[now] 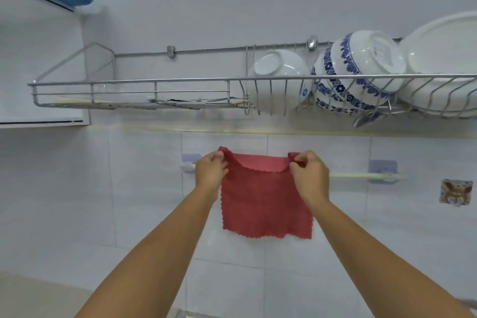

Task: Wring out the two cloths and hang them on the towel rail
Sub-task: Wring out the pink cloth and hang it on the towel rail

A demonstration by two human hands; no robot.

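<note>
Square red scalloped-edge cloth (265, 204) draped over pale wall-mounted towel rail (361, 176), 6 o'clock of the wire dish rack (160, 90). Left hand (210, 170) and right hand (308, 175) pinch its top corners. Judgement: first cloth nearly hung; second cloth unseen, outstanding.

Nubbly matt red cloth (265, 204); shiny metal wire rack (154, 81); glossy tiles (144, 188).

Red cloth (265, 204), blue-flowered white bowls (361, 70)
</note>
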